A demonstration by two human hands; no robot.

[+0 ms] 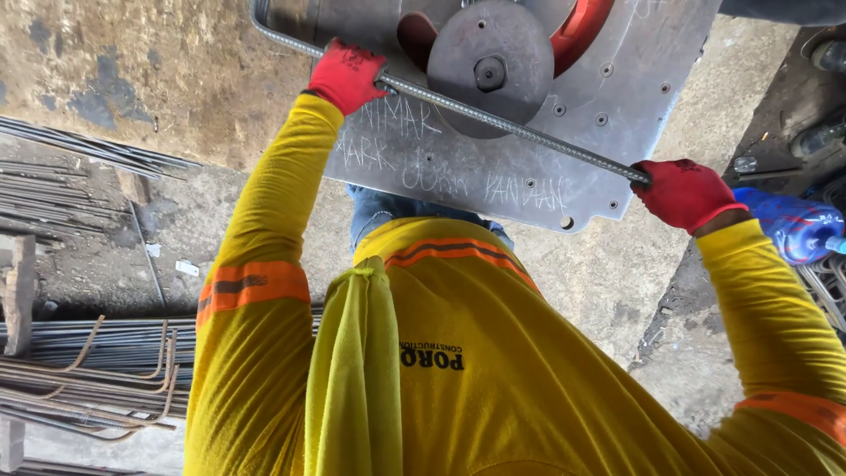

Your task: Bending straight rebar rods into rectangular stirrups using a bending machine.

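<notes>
Two gloved hands hold one ribbed steel rebar [511, 122] across the grey steel plate of a bending table [529, 189], and it runs slantwise under the round bending disc [491, 66]. At its far end the bar already turns a corner near the plate's upper edge. Our left hand [346, 75] has its fingers closed around the bar just beside the disc, and our right hand [683, 192] has its fingers wrapped over the free end, which sits at the plate's right edge. Both wear red work gloves.

We judge the main hazard to be pinching. The left hand sits very near the disc, so if the disc turns or the bar swings, the glove could be drawn between bar and disc. The bar's ribs could also catch the glove fabric. The right hand grips the very end, so a slip would leave the bar loose, and it might whip or drop off the plate.

A red curved part [582, 26] sits behind the disc; we cannot tell what it does. Chalk writing covers the plate. A yellow cloth [352, 370] hangs from our chest and might snag if we lean closer. On the concrete floor [176, 79] to our left lie stacks of bent and straight rebar [88, 370], a tripping risk if we step back. A blue object [797, 227] lies at our right.
</notes>
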